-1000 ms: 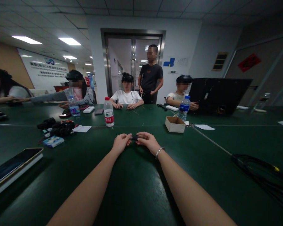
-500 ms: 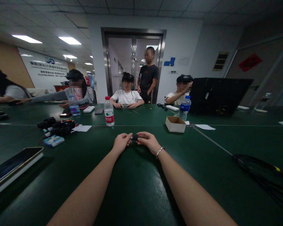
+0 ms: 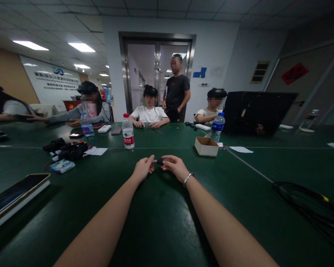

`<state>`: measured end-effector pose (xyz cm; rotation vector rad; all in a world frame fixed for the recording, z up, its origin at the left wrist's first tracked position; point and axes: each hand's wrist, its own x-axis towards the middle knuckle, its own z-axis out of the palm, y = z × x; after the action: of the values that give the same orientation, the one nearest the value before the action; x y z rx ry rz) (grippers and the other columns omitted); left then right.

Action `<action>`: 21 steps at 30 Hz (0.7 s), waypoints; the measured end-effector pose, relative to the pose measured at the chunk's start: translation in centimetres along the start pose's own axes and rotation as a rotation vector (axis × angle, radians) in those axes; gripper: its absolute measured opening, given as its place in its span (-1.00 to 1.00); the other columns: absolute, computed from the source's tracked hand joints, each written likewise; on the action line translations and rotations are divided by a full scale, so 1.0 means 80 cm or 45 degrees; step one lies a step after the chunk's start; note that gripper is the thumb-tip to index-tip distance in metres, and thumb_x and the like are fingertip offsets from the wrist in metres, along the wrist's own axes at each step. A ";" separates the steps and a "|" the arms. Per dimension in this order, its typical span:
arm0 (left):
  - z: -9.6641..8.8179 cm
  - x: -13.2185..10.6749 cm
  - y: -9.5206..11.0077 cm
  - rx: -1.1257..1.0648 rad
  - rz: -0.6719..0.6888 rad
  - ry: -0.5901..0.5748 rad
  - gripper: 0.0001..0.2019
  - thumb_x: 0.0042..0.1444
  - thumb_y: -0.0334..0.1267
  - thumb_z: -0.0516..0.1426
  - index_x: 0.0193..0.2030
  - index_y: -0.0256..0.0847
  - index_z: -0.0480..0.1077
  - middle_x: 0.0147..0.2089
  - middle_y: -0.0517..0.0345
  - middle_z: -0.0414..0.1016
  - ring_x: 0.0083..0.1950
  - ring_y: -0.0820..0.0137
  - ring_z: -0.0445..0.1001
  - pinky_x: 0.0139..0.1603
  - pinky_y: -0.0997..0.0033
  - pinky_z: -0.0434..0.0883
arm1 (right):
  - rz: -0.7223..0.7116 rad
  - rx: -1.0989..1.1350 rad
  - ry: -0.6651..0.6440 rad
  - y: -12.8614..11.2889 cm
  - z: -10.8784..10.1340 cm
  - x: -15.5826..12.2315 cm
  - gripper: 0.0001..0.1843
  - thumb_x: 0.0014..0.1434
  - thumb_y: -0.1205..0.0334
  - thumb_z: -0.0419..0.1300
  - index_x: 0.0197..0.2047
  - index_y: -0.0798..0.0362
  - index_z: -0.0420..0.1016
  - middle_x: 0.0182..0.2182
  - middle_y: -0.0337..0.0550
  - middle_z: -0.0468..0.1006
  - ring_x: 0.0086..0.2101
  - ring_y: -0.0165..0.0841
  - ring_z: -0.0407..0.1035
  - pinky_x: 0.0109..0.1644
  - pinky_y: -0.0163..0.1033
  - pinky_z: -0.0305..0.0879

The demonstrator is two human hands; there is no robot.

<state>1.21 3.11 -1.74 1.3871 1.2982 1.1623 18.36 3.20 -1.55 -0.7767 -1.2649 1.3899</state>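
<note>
Hands out front, both arms stretched across the green table (image 3: 161, 222). The left hand (image 3: 143, 169) and the right hand (image 3: 176, 167) come together at the middle, and between them sits a small dark piece (image 3: 159, 161). Each hand pinches one end, fingertips closed tight on it, and the piece hangs just above the tabletop without resting on it. A bracelet (image 3: 188, 179) shows on the right wrist.

How far along? The piece is up off the table and gripped from both sides, so the picking up is done. It reads as the middle of the handling. A paler tip shows at the left end, but the piece is too small to tell whether it is one part or two pressed together. Nothing lies on the table right beside the hands, neither a finished piece nor a spare part.

Further out, a water bottle (image 3: 128, 131) stands beyond the hands and a cardboard box (image 3: 206, 146) sits off to the right, both well apart from the grip. A phone (image 3: 15, 192) lies near the left edge, and black cables (image 3: 308, 200) coil at the right. Other people sit across the table with their own hands down on it, and one person stands by the door.
</note>
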 end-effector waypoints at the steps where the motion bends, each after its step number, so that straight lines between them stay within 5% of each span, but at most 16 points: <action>1: 0.000 0.000 0.000 0.067 0.023 -0.013 -0.55 0.03 0.12 0.02 -0.41 -0.32 0.35 -0.53 0.09 0.36 -0.57 0.46 0.33 -0.61 0.52 0.25 | 0.001 0.002 0.002 0.000 0.000 0.000 -0.73 -0.09 0.40 0.30 -0.23 0.17 0.47 -0.42 -0.14 0.50 -0.48 -0.43 0.45 -0.42 -0.42 0.42; 4: -0.002 -0.005 0.003 0.072 0.207 -0.060 -0.68 -0.04 -0.04 0.16 -0.28 -0.27 0.36 -0.36 0.07 0.40 -0.40 0.43 0.40 -0.50 0.55 0.31 | 0.017 0.012 0.018 -0.001 -0.001 0.000 -0.74 -0.07 0.42 0.28 -0.24 0.17 0.47 -0.43 -0.15 0.50 -0.48 -0.43 0.45 -0.42 -0.42 0.42; 7: -0.004 -0.008 0.007 -0.074 0.216 -0.042 -0.56 -0.10 -0.16 0.23 -0.06 -0.20 0.27 -0.15 0.01 0.37 -0.26 0.40 0.42 -0.38 0.52 0.37 | 0.026 0.014 0.022 -0.002 -0.001 -0.001 -0.75 -0.06 0.43 0.27 -0.24 0.16 0.47 -0.44 -0.14 0.51 -0.48 -0.42 0.45 -0.42 -0.42 0.42; 11: -0.001 -0.006 0.006 -0.061 0.090 -0.045 -0.69 0.07 -0.12 0.07 -0.10 -0.28 0.26 -0.34 0.04 0.37 -0.47 0.46 0.37 -0.55 0.54 0.30 | 0.022 0.012 0.008 -0.003 0.000 -0.001 -0.76 -0.07 0.44 0.28 -0.25 0.16 0.47 -0.42 -0.14 0.51 -0.48 -0.43 0.45 -0.43 -0.43 0.42; 16: 0.001 -0.005 0.004 -0.126 0.205 -0.027 -0.57 -0.09 -0.30 0.20 -0.05 -0.18 0.19 -0.17 0.05 0.31 -0.26 0.42 0.40 -0.38 0.50 0.39 | 0.011 0.011 0.005 -0.001 -0.001 -0.001 -0.75 -0.07 0.43 0.27 -0.23 0.19 0.47 -0.44 -0.14 0.51 -0.50 -0.45 0.44 -0.43 -0.45 0.41; 21: 0.000 -0.006 0.004 -0.100 0.145 -0.076 -0.66 0.02 -0.21 0.10 -0.06 -0.24 0.19 -0.29 0.06 0.34 -0.40 0.44 0.38 -0.46 0.48 0.35 | 0.019 0.008 -0.004 -0.001 0.000 -0.001 -0.75 -0.07 0.41 0.28 -0.24 0.19 0.47 -0.45 -0.13 0.52 -0.50 -0.44 0.44 -0.43 -0.44 0.41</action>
<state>1.26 2.64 -1.47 1.4424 1.1327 1.2258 18.44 3.13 -1.46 -0.7814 -1.2592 1.4069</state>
